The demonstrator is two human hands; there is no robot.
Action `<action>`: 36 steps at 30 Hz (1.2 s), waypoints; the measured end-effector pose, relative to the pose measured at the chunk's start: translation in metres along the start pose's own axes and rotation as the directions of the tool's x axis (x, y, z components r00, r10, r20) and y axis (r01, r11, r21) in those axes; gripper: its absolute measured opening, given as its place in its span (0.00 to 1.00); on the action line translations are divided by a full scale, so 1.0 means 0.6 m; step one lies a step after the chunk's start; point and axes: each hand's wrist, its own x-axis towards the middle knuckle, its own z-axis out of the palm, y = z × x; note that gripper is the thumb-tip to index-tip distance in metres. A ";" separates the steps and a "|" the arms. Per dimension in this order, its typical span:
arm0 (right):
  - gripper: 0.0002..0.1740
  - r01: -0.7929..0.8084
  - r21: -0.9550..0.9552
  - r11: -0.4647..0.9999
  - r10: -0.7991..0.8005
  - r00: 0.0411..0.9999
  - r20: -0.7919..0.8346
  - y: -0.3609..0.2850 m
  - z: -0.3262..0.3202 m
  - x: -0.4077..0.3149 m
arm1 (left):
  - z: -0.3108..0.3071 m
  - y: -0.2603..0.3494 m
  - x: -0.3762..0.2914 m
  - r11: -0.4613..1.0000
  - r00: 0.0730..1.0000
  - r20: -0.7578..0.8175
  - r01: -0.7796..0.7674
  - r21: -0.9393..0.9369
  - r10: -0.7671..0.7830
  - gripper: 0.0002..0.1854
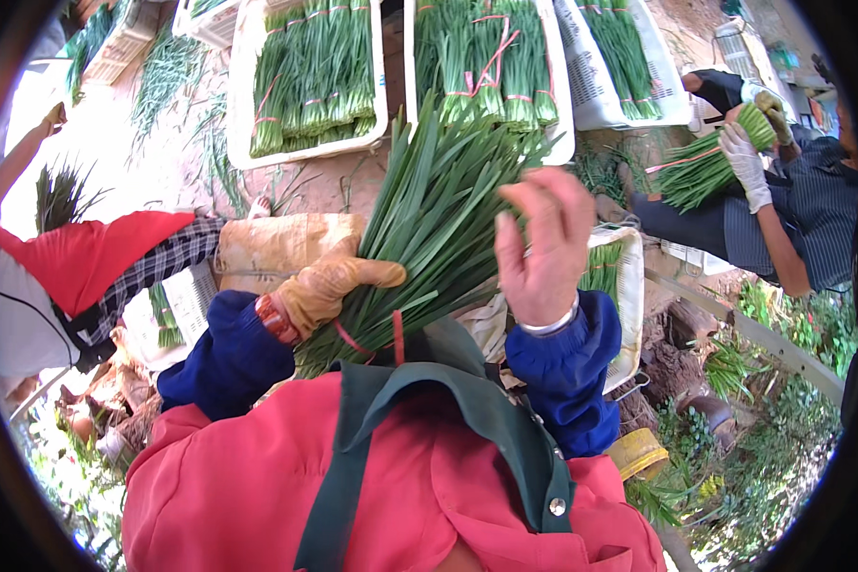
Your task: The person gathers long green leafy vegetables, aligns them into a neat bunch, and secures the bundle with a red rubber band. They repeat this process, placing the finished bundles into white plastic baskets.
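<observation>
A thick bundle of garlic chives (429, 222) lies slanted in front of my chest, its leaves fanning away from me. My left hand (332, 286), in a tan glove, grips it from the left side with the thumb across the leaves. Near my body a pink tie (350, 336) shows around the bundle. My bare right hand (543, 243) is raised at the bundle's right side, fingers apart and slightly blurred. Nothing shows in its grasp. Whether its fingertips touch the leaves is hard to tell.
White plastic crates (236, 129) of tied chive bundles (314, 79) stand ahead. Another crate (633, 307) sits at my right. A co-worker's gloved hand (747, 164) holds a tied bundle (701, 168) on the right. A person in a red garment (93, 250) is on the left. Loose leaves (168, 79) litter the ground.
</observation>
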 end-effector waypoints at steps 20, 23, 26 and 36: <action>0.17 -0.063 0.256 0.965 0.000 0.972 0.236 -0.012 -0.001 -0.039 | -0.005 -0.013 0.006 0.977 0.991 -0.114 -0.090 -0.196 0.068 0.20; 0.15 -0.075 0.098 0.992 0.040 0.945 0.324 -0.014 0.010 -0.012 | 0.017 -0.005 0.003 0.978 0.988 -0.142 -0.082 -0.193 0.055 0.21; 0.10 -0.054 0.093 0.994 0.022 0.948 0.317 -0.003 0.031 -0.008 | 0.016 -0.006 0.005 0.985 0.987 -0.152 -0.084 -0.153 0.061 0.22; 0.04 -0.503 0.682 0.531 0.496 0.837 0.232 -0.015 0.073 -0.031 | 0.011 -0.008 0.007 0.983 0.985 -0.139 -0.124 -0.137 0.105 0.22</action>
